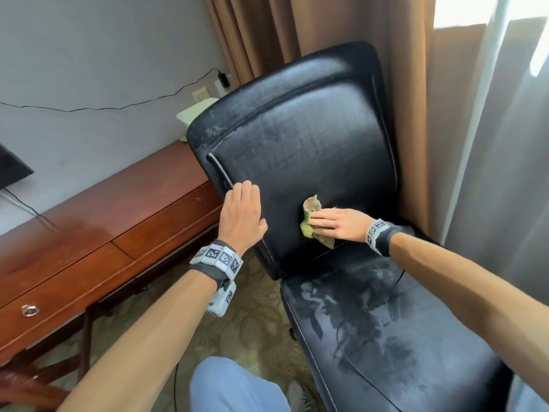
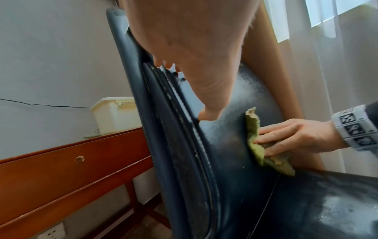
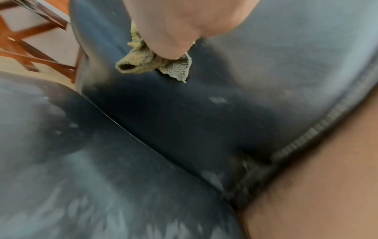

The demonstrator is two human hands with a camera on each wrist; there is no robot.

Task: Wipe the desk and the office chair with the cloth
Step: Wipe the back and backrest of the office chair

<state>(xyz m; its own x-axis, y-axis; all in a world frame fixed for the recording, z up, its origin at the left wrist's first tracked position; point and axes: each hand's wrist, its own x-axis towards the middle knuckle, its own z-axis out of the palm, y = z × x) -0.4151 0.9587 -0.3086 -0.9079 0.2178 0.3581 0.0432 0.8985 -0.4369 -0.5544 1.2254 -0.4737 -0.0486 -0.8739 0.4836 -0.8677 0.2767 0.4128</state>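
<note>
A black leather office chair (image 1: 300, 138) stands at the right, its seat (image 1: 401, 337) streaked with dust. My right hand (image 1: 335, 224) lies flat on the lower backrest and presses a crumpled green cloth (image 1: 312, 215) against it; the same cloth (image 2: 255, 139) shows under straight fingers in the left wrist view, and bunched cloth (image 3: 151, 63) sticks out below the palm in the right wrist view. My left hand (image 1: 242, 215) rests flat with straight fingers on the backrest's left edge (image 2: 163, 122). The reddish wooden desk (image 1: 89, 233) runs along the left wall.
Brown curtains (image 1: 341, 31) and a sheer curtain (image 1: 505, 144) hang right behind the chair. A cream plastic box (image 2: 114, 114) sits on the desk's far end. A black cable (image 1: 118, 107) runs along the wall to a plug. Patterned carpet (image 1: 246, 322) lies between desk and chair.
</note>
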